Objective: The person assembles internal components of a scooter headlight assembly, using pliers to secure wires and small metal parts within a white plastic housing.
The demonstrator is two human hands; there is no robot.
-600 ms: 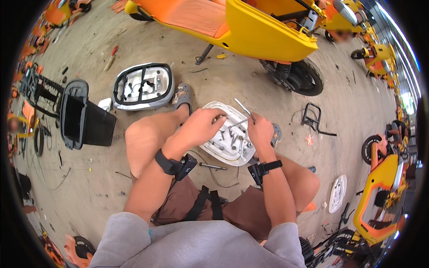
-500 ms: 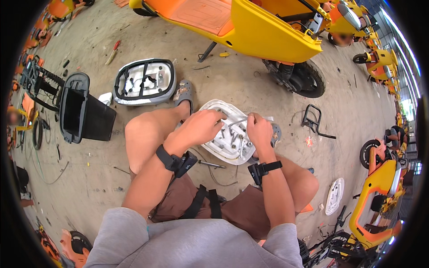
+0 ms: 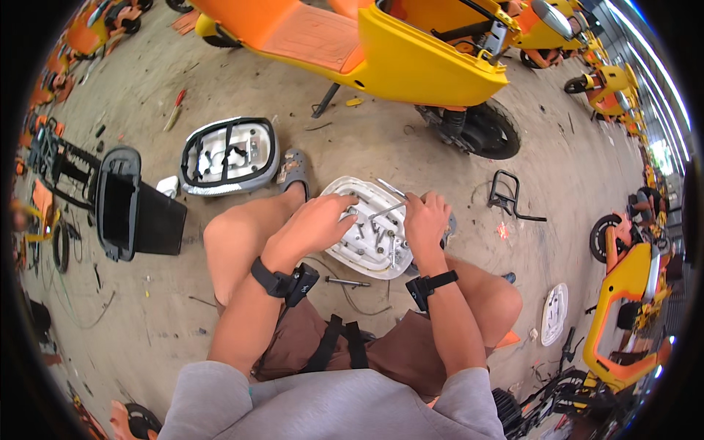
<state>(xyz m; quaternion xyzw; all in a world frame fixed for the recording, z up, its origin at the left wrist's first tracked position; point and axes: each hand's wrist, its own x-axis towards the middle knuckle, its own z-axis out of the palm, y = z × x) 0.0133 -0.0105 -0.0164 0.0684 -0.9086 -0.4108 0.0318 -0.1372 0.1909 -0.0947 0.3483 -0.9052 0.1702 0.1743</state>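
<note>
Two bare hands over the white tray (image 3: 365,269), and here the right hand (image 3: 427,220) is closed on a slim metal tool (image 3: 389,210), its shaft slanting left above loose bolts (image 3: 361,229)! A second bright shaft (image 3: 390,188) points far; whether it's the same piece, I can't tell. The left hand (image 3: 319,222) curls at the tray's left side; whether it pinches anything, I can't tell. A light, steady grip should serve best here, keeping the tip clear of those bolts. On the floor, a metal rod (image 3: 347,281) lies near; far left, a black-trimmed shell (image 3: 220,191); beyond, a yellow scooter (image 3: 425,70).
</note>
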